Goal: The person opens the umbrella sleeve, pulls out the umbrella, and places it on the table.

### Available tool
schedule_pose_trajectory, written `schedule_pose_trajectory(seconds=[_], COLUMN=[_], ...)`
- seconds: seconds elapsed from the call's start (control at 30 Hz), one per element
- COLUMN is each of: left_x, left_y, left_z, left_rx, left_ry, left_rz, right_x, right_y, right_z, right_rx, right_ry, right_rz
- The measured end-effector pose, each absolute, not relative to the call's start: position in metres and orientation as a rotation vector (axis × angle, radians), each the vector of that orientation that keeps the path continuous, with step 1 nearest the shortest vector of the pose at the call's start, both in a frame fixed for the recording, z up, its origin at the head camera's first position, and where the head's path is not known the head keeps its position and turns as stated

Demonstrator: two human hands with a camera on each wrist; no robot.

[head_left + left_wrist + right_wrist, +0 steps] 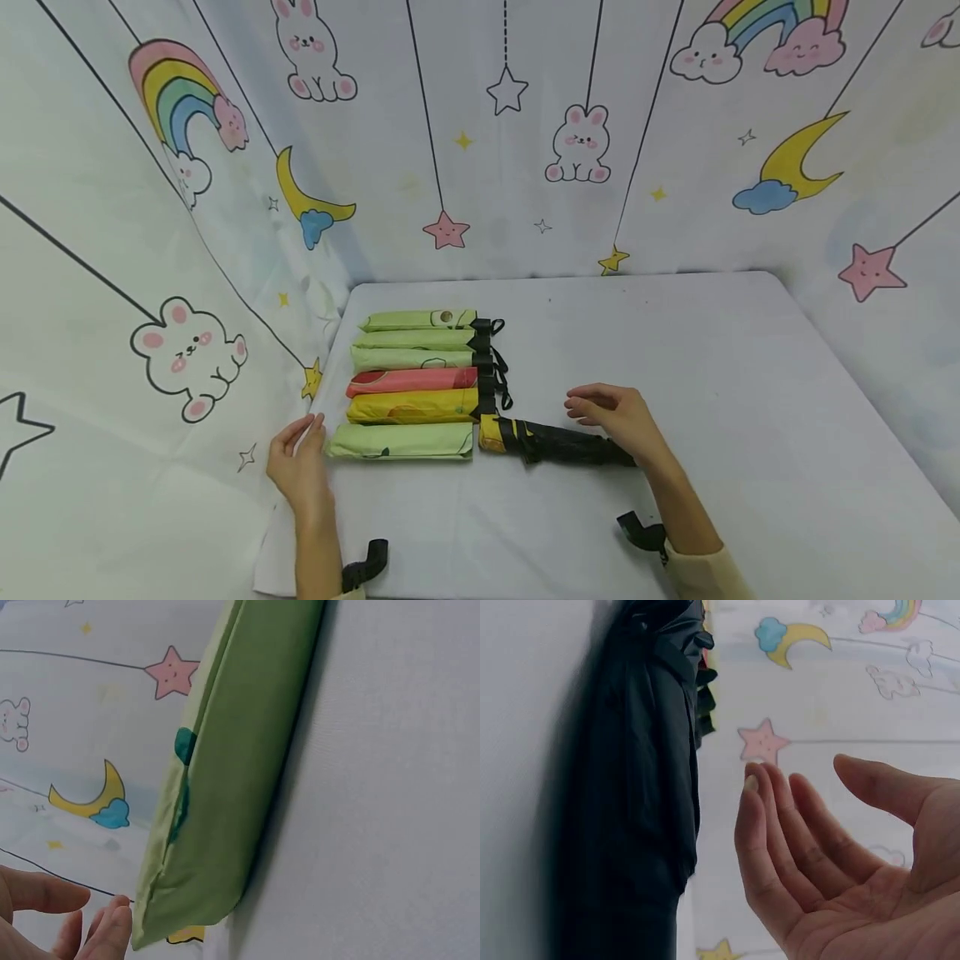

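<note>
Two things lie nearest us in the head view: the front green sleeve [405, 442], flat on the white counter [705, 358], and the black folded bundle [573, 443] (umbrella-looking) just to its right. We'd guess both are light. The sleeve reads as thin, floppy fabric, so we'd take it by an end. The bundle looks stiffer along its length, with loose folds, so we'd go round the middle rather than tug at the yellow-edged end. Five wrapped umbrellas [420, 339] are lined up behind, black ends to the right. Our left hand [297, 458] is at the sleeve's left end, our right hand [617, 419] over the bundle's right half.

From the left wrist, the sleeve looks smooth and a bit shiny, so probably slippery, but nothing we'd call fragile. Its bottom corner would make a decent pinch spot. Our left hand isn't gripping it: thumb and fingers are apart, fingertips right by that corner. Can't tell if they're actually touching.

From the right wrist, the bundle shows crinkly dark folds up top and a smoother, narrower stretch lower down, which we reckon is the firmest place to hold. Our right hand is free, fingers loosely curved with the thumb well away from them, and there's a visible gap between it and the bundle.
</note>
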State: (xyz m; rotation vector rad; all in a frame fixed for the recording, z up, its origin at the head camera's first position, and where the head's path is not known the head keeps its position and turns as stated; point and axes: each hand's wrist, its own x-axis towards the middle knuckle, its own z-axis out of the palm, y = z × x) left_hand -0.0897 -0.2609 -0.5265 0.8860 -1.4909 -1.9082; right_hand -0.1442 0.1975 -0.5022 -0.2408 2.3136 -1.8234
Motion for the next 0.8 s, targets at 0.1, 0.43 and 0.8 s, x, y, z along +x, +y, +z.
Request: schedule_pose_trajectory(seconds=[0.1, 0.43, 0.8], left_x=[-0.092, -0.099, -0.117], left_y=[-0.26, -0.252, -0.248], left_z=[-0.523, -0.518, -0.523], left_rx=[0.875, 0.827, 0.823], left_ry=[-1.479, -1.511, -1.653], left_rz=[-1.911, -1.94, -1.914], right_x=[-0.152, -0.176, -0.186], right_y=[0.182, 0.132, 0.1], right_z=[-0.5, -0.509, -0.52], right_rx=[-0.22, -0.306, -0.369], right_ry=[2.307, 2.374, 2.388], right_rz=[-1.776, -1.659, -1.597])
